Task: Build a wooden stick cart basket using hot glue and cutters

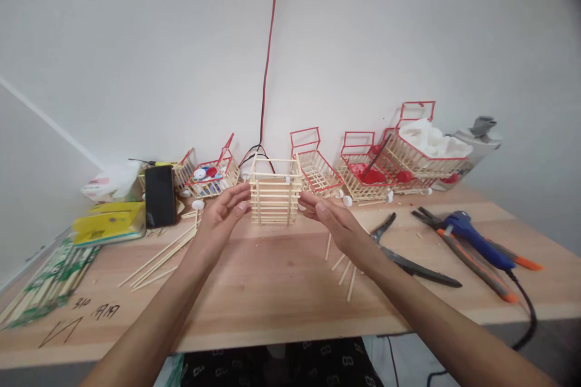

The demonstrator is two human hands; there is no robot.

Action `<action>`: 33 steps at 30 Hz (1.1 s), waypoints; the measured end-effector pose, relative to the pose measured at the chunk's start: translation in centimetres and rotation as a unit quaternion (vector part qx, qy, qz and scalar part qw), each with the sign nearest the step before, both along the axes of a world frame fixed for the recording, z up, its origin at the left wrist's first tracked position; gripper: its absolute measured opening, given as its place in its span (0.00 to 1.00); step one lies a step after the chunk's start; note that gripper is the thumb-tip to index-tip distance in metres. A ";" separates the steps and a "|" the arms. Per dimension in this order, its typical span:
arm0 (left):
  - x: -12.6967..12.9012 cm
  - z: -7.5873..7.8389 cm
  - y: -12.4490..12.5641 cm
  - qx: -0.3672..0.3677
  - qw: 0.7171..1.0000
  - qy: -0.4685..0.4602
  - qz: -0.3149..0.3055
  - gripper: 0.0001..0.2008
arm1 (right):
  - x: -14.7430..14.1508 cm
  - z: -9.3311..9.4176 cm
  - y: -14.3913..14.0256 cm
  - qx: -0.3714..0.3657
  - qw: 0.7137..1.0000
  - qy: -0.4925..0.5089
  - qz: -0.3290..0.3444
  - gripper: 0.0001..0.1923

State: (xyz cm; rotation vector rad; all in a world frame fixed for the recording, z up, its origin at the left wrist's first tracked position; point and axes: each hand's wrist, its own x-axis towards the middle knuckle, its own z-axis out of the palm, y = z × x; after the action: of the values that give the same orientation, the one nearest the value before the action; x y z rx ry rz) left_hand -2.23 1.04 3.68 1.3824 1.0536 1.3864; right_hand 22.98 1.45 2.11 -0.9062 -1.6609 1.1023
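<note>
Because the wooden table (281, 296) is crowded along its far edge, the person works in the bare middle, with supplies pushed outward: finished red-trimmed stick baskets (363, 169) at one to two o'clock against the wall, packets of sticks (43, 281) at eight o'clock, pliers (408, 260) and a blue glue gun (476, 242) at three o'clock, within reach of the right arm. At twelve o'clock, just beyond both hands, stands the stick box (275, 192), upright on the table. It is an open-topped square crate of pale, unpainted sticks laid in stacked horizontal rungs around corner posts, see-through on every side. The left hand (222, 214) cups its left wall, fingers loosely spread and touching, seemingly steadying rather than clamping it. The right hand (336, 224) lies open, fingertips at the right wall; contact cannot be told. Loose sticks (342, 269) lie near that wrist.
</note>
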 end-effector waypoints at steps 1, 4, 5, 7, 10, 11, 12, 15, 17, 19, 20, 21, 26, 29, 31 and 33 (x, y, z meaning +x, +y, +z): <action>0.0 -0.2 -0.1 0.004 1.000 0.000 0.004 0.22 | 0.0 -0.2 -0.1 0.009 1.000 -0.003 -0.002 0.31; 0.0 -0.7 -0.4 0.013 1.000 -0.006 0.012 0.21 | 0.0 -0.7 -0.2 0.039 0.999 -0.017 0.000 0.29; 0.1 -0.8 -0.5 0.014 1.000 -0.009 0.013 0.21 | 0.0 -1.0 -0.3 0.048 0.999 -0.023 0.001 0.29; 0.2 -1.2 -0.7 0.015 1.000 -0.018 0.016 0.20 | 0.0 -1.5 -0.3 0.058 0.998 -0.037 -0.001 0.29; 0.3 -2.0 -1.0 0.006 0.999 -0.039 0.017 0.19 | 0.2 -2.3 -0.6 0.054 0.997 -0.059 -0.011 0.29; 0.3 -2.4 -1.0 0.000 0.999 -0.048 0.016 0.18 | 0.3 -2.5 -0.8 0.050 0.996 -0.065 -0.014 0.29; 0.3 -2.7 -1.1 -0.009 0.998 -0.057 0.015 0.17 | 0.4 -2.7 -1.0 0.048 0.996 -0.070 -0.016 0.29; 0.2 -3.7 -1.4 -0.034 0.996 -0.071 0.028 0.14 | 0.7 -3.3 -1.8 0.044 0.996 -0.076 -0.007 0.28; 0.2 -4.1 -1.6 -0.046 0.995 -0.075 0.038 0.13 | 0.8 -3.5 -2.4 0.043 0.996 -0.073 0.007 0.28; 0.1 -4.3 -2.0 -0.053 0.995 -0.076 0.036 0.12 | 1.0 -3.7 -3.1 0.046 0.996 -0.077 0.016 0.27; 0.0 -4.4 -2.2 -0.056 0.995 -0.075 0.034 0.12 | 1.1 -3.8 -3.4 0.050 0.995 -0.083 0.016 0.27; -0.1 -4.4 -2.5 -0.061 0.995 -0.073 0.031 0.11 | 1.2 -3.9 -3.8 0.056 0.994 -0.092 0.017 0.26; -0.9 -5.1 -4.8 -0.074 0.996 -0.035 0.039 0.07 | 1.8 -3.8 -5.8 0.100 0.987 -0.120 0.043 0.25; -1.1 -5.4 -6.4 -0.078 0.995 -0.030 0.056 0.08 | 2.2 -3.7 -7.0 0.118 0.983 -0.135 0.048 0.24; -1.1 -5.5 -7.2 -0.088 0.994 -0.020 0.062 0.09 | 2.4 -3.8 -7.8 0.114 0.982 -0.146 0.044 0.25; -1.1 -5.4 -7.9 -0.094 0.994 -0.001 0.061 0.09 | 2.5 -4.1 -8.4 0.108 0.980 -0.164 0.039 0.26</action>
State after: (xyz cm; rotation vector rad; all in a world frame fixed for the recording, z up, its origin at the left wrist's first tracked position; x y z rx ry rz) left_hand -3.29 -6.84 -1.73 1.1958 1.2519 1.3382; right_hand 25.49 -6.98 -1.96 -0.9238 -2.0578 0.8326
